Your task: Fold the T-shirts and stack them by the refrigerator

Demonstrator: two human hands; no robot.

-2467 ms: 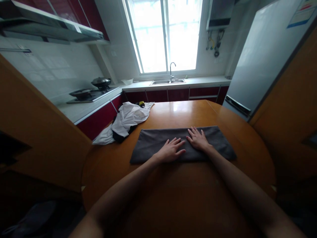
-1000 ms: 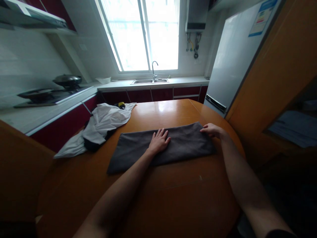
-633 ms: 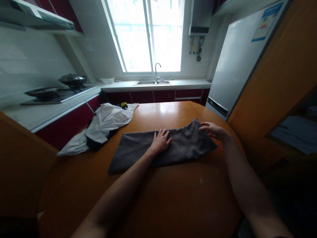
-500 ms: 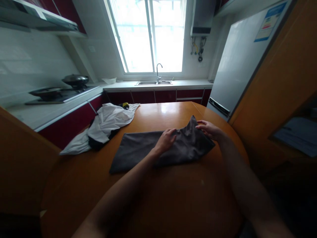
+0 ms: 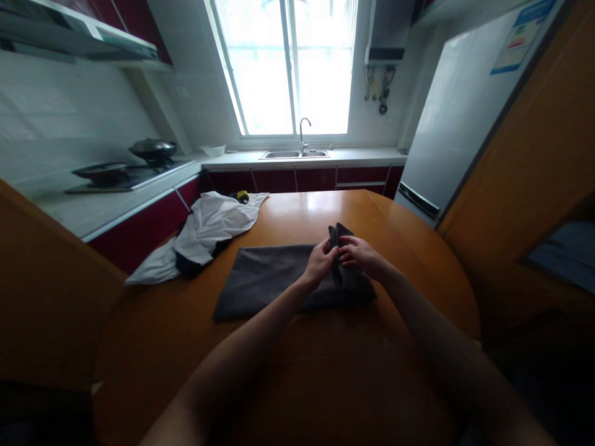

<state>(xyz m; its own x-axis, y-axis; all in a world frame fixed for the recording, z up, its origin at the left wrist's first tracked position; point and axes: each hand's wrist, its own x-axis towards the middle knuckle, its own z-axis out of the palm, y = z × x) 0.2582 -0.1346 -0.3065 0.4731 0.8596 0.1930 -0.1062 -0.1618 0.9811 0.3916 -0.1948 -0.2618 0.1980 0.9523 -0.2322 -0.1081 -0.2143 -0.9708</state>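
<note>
A dark grey cloth (image 5: 269, 275) lies flat in a long folded strip on the wooden table (image 5: 311, 214). Its right part is raised and bunched up between my hands. My left hand (image 5: 320, 263) grips the near side of the raised fold, thumb and fingers closed on the fabric. Close against it from the right, my right hand (image 5: 360, 255) pinches the same fold with bent fingers. The cloth's lower right corner rests on the table below my right hand.
White and black clothing (image 5: 211, 226) lies crumpled at the table's left edge, with a yellow and black item (image 5: 242, 197) behind it. Beyond the table are a counter with a sink (image 5: 283, 155), a stove with pans (image 5: 151, 148) and a fridge (image 5: 446, 111).
My right hand has moved left, bringing the cloth's right end inward and up into a fold. My left hand has closed on the fabric. The view has shifted slightly.
</note>
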